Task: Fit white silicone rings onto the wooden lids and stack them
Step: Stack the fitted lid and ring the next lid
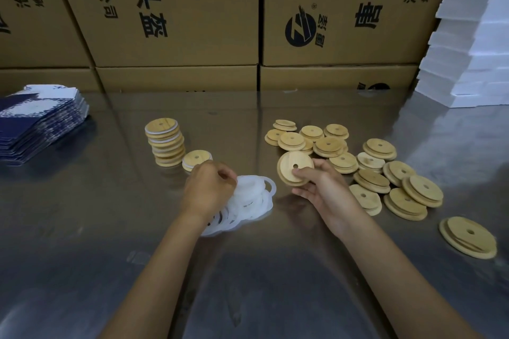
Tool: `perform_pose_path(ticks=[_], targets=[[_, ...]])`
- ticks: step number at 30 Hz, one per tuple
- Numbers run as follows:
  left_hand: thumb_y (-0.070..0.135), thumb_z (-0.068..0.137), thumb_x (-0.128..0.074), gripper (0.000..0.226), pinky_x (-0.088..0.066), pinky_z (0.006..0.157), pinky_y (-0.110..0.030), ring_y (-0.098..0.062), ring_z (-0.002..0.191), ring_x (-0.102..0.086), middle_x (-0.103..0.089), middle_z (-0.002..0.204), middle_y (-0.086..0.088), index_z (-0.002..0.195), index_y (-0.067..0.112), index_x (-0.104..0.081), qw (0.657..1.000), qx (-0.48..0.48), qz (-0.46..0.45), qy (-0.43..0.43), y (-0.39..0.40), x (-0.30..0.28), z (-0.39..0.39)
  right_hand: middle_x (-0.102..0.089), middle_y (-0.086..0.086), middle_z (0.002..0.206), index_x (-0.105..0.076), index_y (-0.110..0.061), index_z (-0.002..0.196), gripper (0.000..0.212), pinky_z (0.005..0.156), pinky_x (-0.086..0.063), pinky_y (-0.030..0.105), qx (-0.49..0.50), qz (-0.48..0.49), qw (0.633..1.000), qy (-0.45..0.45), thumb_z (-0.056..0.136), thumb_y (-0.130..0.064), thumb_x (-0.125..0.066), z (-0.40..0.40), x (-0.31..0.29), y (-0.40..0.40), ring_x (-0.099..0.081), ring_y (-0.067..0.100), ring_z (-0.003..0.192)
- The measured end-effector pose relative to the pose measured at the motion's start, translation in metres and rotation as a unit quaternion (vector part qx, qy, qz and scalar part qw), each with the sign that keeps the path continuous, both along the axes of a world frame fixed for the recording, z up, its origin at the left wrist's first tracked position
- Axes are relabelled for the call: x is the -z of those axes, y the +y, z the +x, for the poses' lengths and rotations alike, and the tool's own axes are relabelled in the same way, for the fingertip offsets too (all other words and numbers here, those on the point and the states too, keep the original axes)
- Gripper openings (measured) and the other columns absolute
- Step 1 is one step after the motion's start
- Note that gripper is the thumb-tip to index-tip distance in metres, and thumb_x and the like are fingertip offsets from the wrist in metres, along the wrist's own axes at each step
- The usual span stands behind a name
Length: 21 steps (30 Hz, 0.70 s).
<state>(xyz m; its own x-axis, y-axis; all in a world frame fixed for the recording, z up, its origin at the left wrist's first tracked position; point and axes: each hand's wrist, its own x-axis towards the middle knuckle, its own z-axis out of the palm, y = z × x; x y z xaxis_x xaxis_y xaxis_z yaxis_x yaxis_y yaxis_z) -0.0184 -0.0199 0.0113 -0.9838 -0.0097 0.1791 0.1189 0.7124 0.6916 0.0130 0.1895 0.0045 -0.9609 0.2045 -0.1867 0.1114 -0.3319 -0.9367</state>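
My right hand point(321, 186) holds a round wooden lid point(292, 169) with a centre hole, tilted up off the table. My left hand point(208, 187) has its fingers curled and pinches at the top of a heap of white silicone rings point(252, 201) lying between my hands. Behind the left hand stands a stack of ringed lids point(165, 144), and a single ringed lid point(196, 159) lies beside it. Several loose wooden lids point(369, 168) lie scattered to the right.
A steel table point(110, 228) carries everything. One lid point(468, 237) lies apart at the near right. A pile of blue printed flat cartons point(35, 124) sits at the left. Cardboard boxes point(179, 22) wall the back, with white foam blocks point(468, 49) at the right.
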Motion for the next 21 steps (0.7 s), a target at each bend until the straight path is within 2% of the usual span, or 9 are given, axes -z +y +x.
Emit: perform_pose_path(ticks=[3, 5, 10, 11, 13, 15, 18, 21], targets=[[0.025, 0.090, -0.064, 0.016, -0.048, 0.093, -0.040, -0.020, 0.106, -0.057, -0.067, 0.106, 0.003, 0.098, 0.021, -0.077, 0.997, 0.025, -0.071, 0.002, 0.002, 0.005, -0.001, -0.074, 0.012, 0.112, -0.060, -0.010, 0.116, 0.026, 0.080, -0.056, 0.032, 0.001, -0.001, 1.000, -0.001, 0.091, -0.007, -0.068, 0.000, 0.000, 0.000, -0.070, 0.024, 0.099], [0.026, 0.089, -0.066, 0.016, -0.047, 0.094, -0.039, -0.020, 0.109, -0.054, -0.064, 0.107, 0.004, 0.101, 0.022, -0.076, 0.997, 0.022, -0.074, 0.010, 0.004, 0.008, -0.002, -0.073, 0.013, 0.112, -0.061, -0.011, 0.114, 0.024, 0.079, -0.055, 0.032, 0.000, -0.001, 1.000, -0.003, 0.091, -0.007, -0.067, -0.001, 0.000, 0.000, -0.070, 0.024, 0.099], [0.013, 0.086, -0.065, 0.012, -0.044, 0.089, -0.031, -0.014, 0.102, -0.050, -0.059, 0.100, 0.007, 0.086, 0.022, -0.073, 0.998, 0.006, -0.037, 0.047, 0.007, 0.011, -0.002, -0.074, 0.013, 0.112, -0.061, -0.011, 0.113, 0.023, 0.078, -0.056, 0.032, -0.005, -0.001, 1.000, -0.006, 0.091, -0.007, -0.067, -0.001, 0.000, 0.001, -0.070, 0.024, 0.097], [0.012, 0.086, -0.064, 0.013, -0.044, 0.084, -0.029, -0.012, 0.097, -0.052, -0.060, 0.096, 0.009, 0.083, 0.023, -0.071, 0.999, 0.009, -0.016, 0.046, 0.008, 0.009, -0.002, -0.073, 0.013, 0.112, -0.061, -0.011, 0.112, 0.021, 0.078, -0.056, 0.032, -0.004, -0.003, 1.000, -0.007, 0.092, -0.007, -0.067, -0.001, 0.000, 0.001, -0.070, 0.024, 0.098], [0.009, 0.088, -0.063, 0.016, -0.044, 0.073, -0.020, -0.006, 0.084, -0.058, -0.065, 0.086, 0.012, 0.081, 0.022, -0.069, 0.995, 0.044, 0.092, 0.012, 0.010, 0.003, 0.000, -0.073, 0.015, 0.112, -0.062, -0.011, 0.111, 0.017, 0.080, -0.056, 0.034, -0.006, -0.003, 1.000, -0.006, 0.094, -0.008, -0.064, -0.001, 0.000, 0.000, -0.069, 0.026, 0.100], [0.005, 0.088, -0.066, 0.016, -0.046, 0.071, -0.016, -0.004, 0.078, -0.061, -0.069, 0.082, 0.009, 0.083, 0.020, -0.070, 0.972, 0.120, 0.199, -0.018, 0.011, -0.006, 0.004, -0.073, 0.016, 0.114, -0.062, -0.010, 0.115, 0.017, 0.085, -0.056, 0.038, -0.019, -0.004, 1.000, 0.001, 0.098, -0.007, -0.058, 0.000, -0.002, 0.000, -0.070, 0.029, 0.103], [0.006, 0.087, -0.070, 0.008, -0.049, 0.065, -0.017, -0.009, 0.072, -0.061, -0.071, 0.081, 0.001, 0.088, 0.013, -0.073, 0.941, 0.210, 0.262, -0.040, 0.016, -0.014, 0.010, -0.071, 0.021, 0.118, -0.062, -0.007, 0.124, 0.026, 0.089, -0.058, 0.041, -0.074, -0.022, 0.997, 0.025, 0.101, -0.005, -0.050, 0.002, -0.006, -0.003, -0.071, 0.030, 0.102], [0.006, 0.085, -0.073, 0.007, -0.047, 0.058, -0.014, -0.004, 0.065, -0.061, -0.072, 0.077, 0.000, 0.087, 0.011, -0.075, 0.937, 0.190, 0.290, -0.032, 0.025, -0.015, 0.015, -0.068, 0.023, 0.125, -0.061, -0.003, 0.130, 0.034, 0.099, -0.051, 0.048, -0.153, -0.028, 0.987, 0.036, 0.105, -0.020, -0.045, 0.005, -0.010, -0.006, -0.067, 0.032, 0.109]])
